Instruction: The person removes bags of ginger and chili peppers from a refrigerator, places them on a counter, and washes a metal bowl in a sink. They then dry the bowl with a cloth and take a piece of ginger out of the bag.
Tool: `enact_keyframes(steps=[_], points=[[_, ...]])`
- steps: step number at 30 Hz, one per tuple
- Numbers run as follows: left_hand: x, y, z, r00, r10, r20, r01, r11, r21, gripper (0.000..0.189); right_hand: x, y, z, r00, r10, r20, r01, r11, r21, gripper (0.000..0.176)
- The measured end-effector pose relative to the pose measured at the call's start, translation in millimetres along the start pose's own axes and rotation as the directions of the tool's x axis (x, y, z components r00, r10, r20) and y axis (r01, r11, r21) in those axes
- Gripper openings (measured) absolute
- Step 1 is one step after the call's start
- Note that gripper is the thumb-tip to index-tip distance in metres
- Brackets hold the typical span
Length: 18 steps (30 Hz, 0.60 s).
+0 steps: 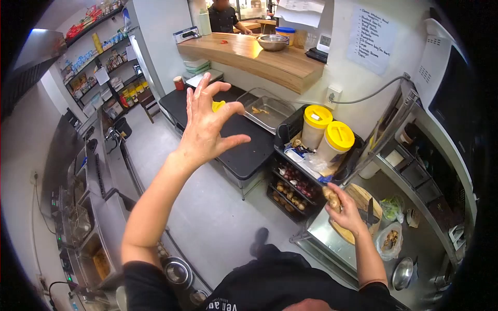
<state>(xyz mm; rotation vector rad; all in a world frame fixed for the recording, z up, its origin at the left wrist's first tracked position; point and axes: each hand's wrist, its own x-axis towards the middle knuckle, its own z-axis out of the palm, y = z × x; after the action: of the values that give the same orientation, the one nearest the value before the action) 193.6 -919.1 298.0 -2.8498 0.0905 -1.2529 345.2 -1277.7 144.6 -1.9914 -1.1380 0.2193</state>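
Observation:
My left hand point(206, 127) is raised in mid-air in front of the black counter, fingers apart, thumb and index finger curved with a gap between them and nothing held. Low on the right, my right hand point(347, 211) grips a knobbly, light-brown piece of ginger point(331, 199). It hovers by the left edge of a round wooden cutting board point(357, 195). A dark knife point(370, 211) lies on that board. Beside it on the steel table are a plastic bag of brown pieces point(390, 240) and leafy greens in plastic point(393, 208).
A black rack point(291, 193) holds onions and potato-like produce, with two yellow-lidded tubs point(339, 137) on top. A steel tray point(268, 113) sits on the black counter point(248, 146). Across the wooden ledge point(228, 47) stands another person point(224, 19). Fryers point(96, 254) line the left.

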Motion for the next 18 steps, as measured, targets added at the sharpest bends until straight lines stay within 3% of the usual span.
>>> enact_keyframes(steps=[3, 4, 7, 13, 15, 17, 18], points=[[-11.6, -44.3, 25.2, 0.994, -0.077, -0.073, 0.075, 0.997, -0.028, 0.056, 27.9, 2.2, 25.0, 0.999, -0.028, -0.036, 0.026, 0.998, -0.062, 0.059], [-12.8, -57.5, 30.4, 0.993, -0.101, -0.058, 0.099, 0.994, -0.041, 0.056, 38.7, 4.2, 33.2, 0.994, -0.099, -0.035, 0.096, 0.991, -0.091, 0.058], [-1.0, -90.7, 32.2, 0.993, -0.111, -0.026, 0.11, 0.993, -0.029, 0.057, 74.1, 6.1, 48.8, 0.994, -0.1, -0.045, 0.094, 0.987, -0.127, 0.059], [68.9, -124.8, -13.4, 0.984, 0.172, -0.034, -0.175, 0.978, -0.112, 0.054, 173.5, 1.0, 73.2, 0.978, -0.031, -0.209, 0.026, 0.999, -0.027, 0.055], [85.7, -146.3, -22.7, 0.978, 0.195, -0.079, -0.201, 0.977, -0.07, 0.051, 206.7, -9.9, 80.7, 0.986, -0.023, -0.165, 0.017, 0.999, -0.036, 0.055], [90.4, -175.3, -22.2, 0.967, 0.217, -0.135, -0.222, 0.975, -0.021, 0.049, 239.4, -13.7, 92.4, 0.974, -0.194, -0.113, 0.184, 0.978, -0.096, 0.058], [89.7, -191.2, -20.6, 0.968, 0.202, -0.146, -0.202, 0.979, 0.02, 0.048, 253.1, -13.7, 99.2, 0.978, -0.19, -0.091, 0.183, 0.98, -0.075, 0.059]])
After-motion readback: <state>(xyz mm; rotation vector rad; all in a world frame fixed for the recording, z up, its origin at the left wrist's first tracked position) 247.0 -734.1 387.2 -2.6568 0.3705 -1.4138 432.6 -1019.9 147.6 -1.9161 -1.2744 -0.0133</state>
